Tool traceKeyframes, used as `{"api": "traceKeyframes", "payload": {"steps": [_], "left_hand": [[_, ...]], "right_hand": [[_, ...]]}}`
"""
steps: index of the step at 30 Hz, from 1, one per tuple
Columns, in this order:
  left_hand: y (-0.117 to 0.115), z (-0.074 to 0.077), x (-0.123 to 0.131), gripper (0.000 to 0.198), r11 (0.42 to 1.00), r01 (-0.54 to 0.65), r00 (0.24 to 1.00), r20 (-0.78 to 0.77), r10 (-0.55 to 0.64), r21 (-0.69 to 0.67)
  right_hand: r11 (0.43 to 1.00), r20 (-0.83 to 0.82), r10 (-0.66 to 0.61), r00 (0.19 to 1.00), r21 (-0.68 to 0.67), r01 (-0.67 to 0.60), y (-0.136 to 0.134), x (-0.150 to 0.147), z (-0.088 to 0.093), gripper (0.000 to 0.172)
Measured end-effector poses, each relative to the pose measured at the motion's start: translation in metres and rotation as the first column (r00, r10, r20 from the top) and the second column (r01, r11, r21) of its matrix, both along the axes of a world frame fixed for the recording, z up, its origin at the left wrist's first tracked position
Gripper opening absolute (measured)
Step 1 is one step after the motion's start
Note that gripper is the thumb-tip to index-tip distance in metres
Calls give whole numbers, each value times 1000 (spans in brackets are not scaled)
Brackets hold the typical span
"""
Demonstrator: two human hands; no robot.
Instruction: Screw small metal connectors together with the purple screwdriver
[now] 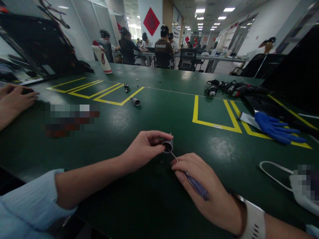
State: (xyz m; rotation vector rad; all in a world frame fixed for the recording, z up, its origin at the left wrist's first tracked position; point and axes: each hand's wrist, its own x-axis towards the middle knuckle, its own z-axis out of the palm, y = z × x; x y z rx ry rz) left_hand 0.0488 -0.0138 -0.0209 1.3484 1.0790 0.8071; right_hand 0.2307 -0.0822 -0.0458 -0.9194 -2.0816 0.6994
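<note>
Near the middle of the green table, my left hand (144,149) grips a small round metal part (167,145) between thumb and fingers, its hollow end facing me. A screwdriver with a translucent purple handle (196,186) is in my right hand (203,186), and its thin shaft reaches up to the opening of the part. The tip is hidden inside or at the rim. A tiny ring (161,162) lies on the table just below the part. Two more metal parts, one upright (126,87) and one on its side (135,101), stand farther back, left of centre.
Yellow tape outlines (216,125) mark the table (107,146). Blue gloves (274,127) and a cluster of cabled metal parts (211,90) lie right. A white bottle (102,59) stands back left. Another person's hand (15,99) rests at the left edge; people sit beyond.
</note>
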Motion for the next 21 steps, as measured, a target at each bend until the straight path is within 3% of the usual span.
{"api": "traceKeyframes", "payload": {"steps": [21], "left_hand": [[-1, -6, 0, 20, 991, 50, 998, -29, -46, 123]], "right_hand": [[1000, 78, -15, 997, 10, 14, 0, -2, 0, 20]]}}
